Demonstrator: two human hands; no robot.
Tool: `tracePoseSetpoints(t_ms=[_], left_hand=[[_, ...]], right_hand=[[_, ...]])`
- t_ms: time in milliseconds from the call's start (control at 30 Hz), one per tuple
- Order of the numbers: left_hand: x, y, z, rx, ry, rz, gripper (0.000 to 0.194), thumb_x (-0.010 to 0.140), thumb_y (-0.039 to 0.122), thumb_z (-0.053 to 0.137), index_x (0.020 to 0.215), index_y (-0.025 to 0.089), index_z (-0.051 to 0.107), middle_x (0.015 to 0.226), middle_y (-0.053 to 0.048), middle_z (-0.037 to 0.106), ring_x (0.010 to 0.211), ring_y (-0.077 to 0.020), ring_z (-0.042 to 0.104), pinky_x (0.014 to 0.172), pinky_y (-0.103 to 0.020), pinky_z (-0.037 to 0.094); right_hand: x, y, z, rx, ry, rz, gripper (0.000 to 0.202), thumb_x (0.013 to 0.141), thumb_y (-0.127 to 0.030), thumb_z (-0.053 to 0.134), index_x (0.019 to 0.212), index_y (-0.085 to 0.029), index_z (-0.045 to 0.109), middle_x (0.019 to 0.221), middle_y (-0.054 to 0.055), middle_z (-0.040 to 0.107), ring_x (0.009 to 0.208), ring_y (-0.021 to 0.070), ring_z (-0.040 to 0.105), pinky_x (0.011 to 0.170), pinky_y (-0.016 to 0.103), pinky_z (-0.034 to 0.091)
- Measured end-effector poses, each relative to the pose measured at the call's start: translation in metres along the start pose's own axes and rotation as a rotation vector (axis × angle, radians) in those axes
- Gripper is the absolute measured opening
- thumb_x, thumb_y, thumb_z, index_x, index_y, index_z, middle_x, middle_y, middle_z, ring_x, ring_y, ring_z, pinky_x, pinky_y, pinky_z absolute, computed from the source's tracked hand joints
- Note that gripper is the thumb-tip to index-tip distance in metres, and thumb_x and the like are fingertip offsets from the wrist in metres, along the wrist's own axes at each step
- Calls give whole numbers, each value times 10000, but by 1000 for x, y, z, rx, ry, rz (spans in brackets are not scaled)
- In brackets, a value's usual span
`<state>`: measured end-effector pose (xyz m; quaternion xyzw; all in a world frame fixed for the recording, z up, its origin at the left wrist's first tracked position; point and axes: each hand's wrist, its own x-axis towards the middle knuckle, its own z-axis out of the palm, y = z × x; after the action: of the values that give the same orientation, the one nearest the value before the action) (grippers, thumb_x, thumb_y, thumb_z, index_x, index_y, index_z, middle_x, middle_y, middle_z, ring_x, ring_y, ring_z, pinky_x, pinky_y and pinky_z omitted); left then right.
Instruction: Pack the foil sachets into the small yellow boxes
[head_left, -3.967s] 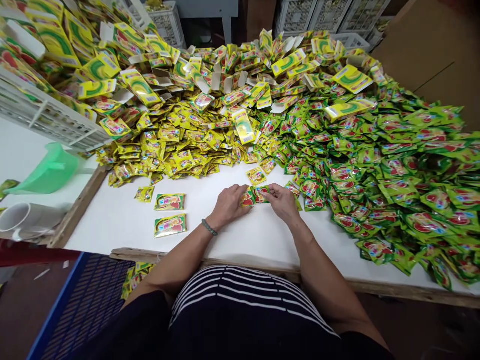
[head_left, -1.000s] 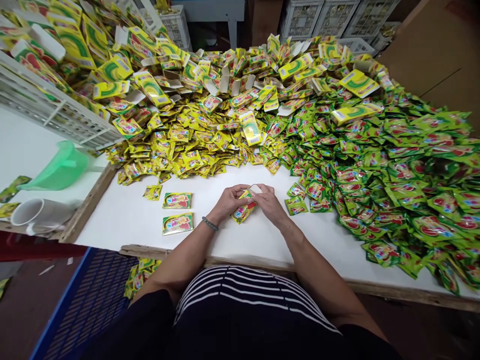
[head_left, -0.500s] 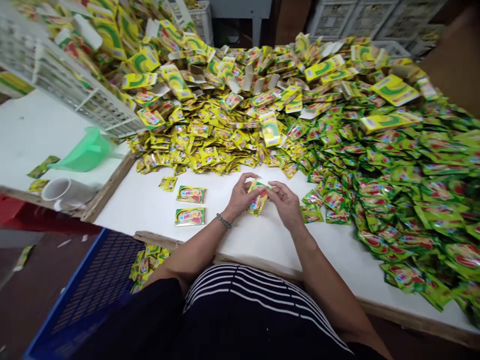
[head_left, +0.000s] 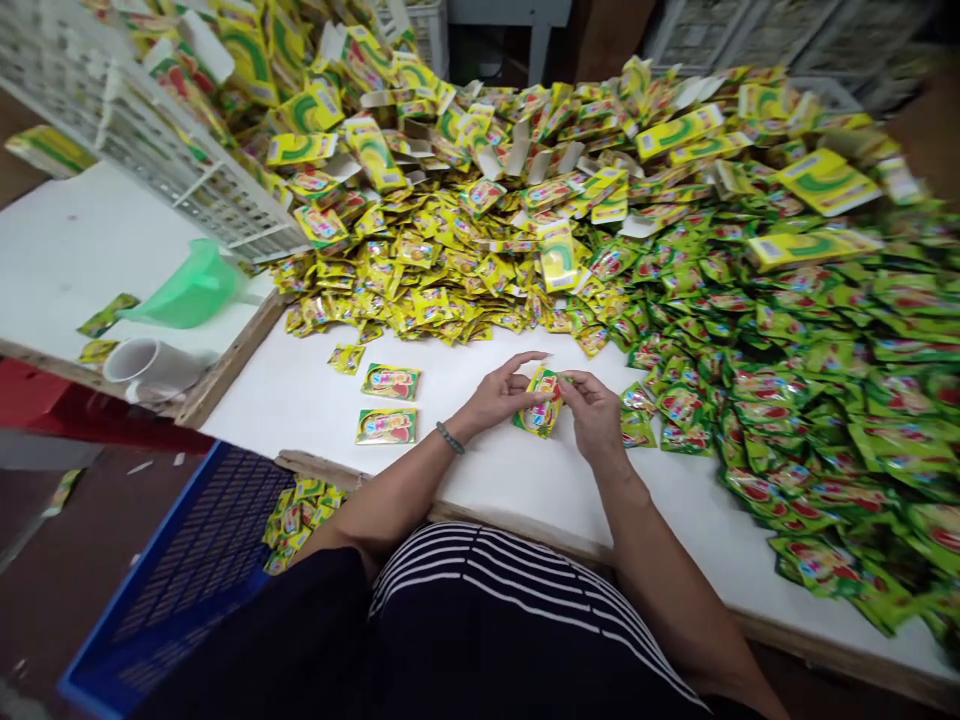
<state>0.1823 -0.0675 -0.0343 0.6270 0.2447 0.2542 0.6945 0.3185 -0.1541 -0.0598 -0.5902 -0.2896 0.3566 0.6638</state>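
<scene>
Above the white tabletop I hold a small yellow and green printed candy box [head_left: 538, 404], tilted on end, between both hands. My left hand [head_left: 496, 396] has its thumb along the box's left side, with the index finger stretched out above it. My right hand [head_left: 594, 408] pinches the box's upper right side between thumb and fingers. Two more boxes of the same print lie flat to the left, an upper box [head_left: 390, 382] and a lower box [head_left: 385, 426]. Just right of my right hand lie a few green sachets [head_left: 637, 415].
Yellow sachets [head_left: 420, 300], green sachets [head_left: 810, 400] and flattened or open boxes [head_left: 555, 255] are heaped behind and right. At left stand a white crate [head_left: 187, 170], a green scoop [head_left: 191, 290] and a white mug [head_left: 146, 362]. Below is a blue crate [head_left: 172, 560] with sachets.
The view has shifted slightly. The held box has turned so more of its printed front shows, and the left fingers have opened out a little. The two boxes lying flat have stayed put.
</scene>
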Motion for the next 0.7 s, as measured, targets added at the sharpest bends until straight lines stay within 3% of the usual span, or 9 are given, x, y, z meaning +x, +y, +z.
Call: tracePoseSetpoints(t_ms=[100,167,300,400,567,700], left_hand=[[4,3,-3,-26,-92,-39,602,714,443,747,1223,167,582,555,76,439,512,-64,404,526,-194,317],[6,4,-4,-26,-99,-44,549,721,424,747,1175,146,609,527,86,406,496,-56,373,512,-193,294],[7,7,-6,-43,-4,-69,610,655,385,802,1172,142,588,618,48,578,555,-71,494,559,-198,376],[6,9,-6,-92,96,-97,676,591,366,842,1168,156,559,686,19,663,598,-98,578,601,-216,443],[8,9,-6,-142,178,-65,542,575,357,849,1015,147,614,632,24,658,558,-87,571,580,-207,440],[9,8,-6,-129,171,-40,489,594,361,839,984,144,639,611,29,636,540,-78,543,562,-205,420]], right_hand=[[4,-2,-3,17,-21,17,214,724,-418,712,752,-214,656,698,-20,633,647,131,561,666,291,477],[7,-4,-5,13,-51,22,224,715,-406,723,824,-224,649,690,-34,611,644,126,550,660,282,470],[9,-10,-10,-68,-54,-11,477,667,-365,769,1099,-265,592,688,-68,565,619,112,512,635,263,458],[10,-13,-11,-156,-66,-66,363,656,-372,774,961,-242,627,829,-26,634,672,116,533,655,270,458],[8,-15,-6,-146,-42,-85,321,652,-384,775,898,-230,634,834,-22,641,674,116,523,665,273,455],[7,-15,-1,-65,-80,20,558,639,-399,787,1147,-245,615,715,-46,619,647,127,534,656,283,481]])
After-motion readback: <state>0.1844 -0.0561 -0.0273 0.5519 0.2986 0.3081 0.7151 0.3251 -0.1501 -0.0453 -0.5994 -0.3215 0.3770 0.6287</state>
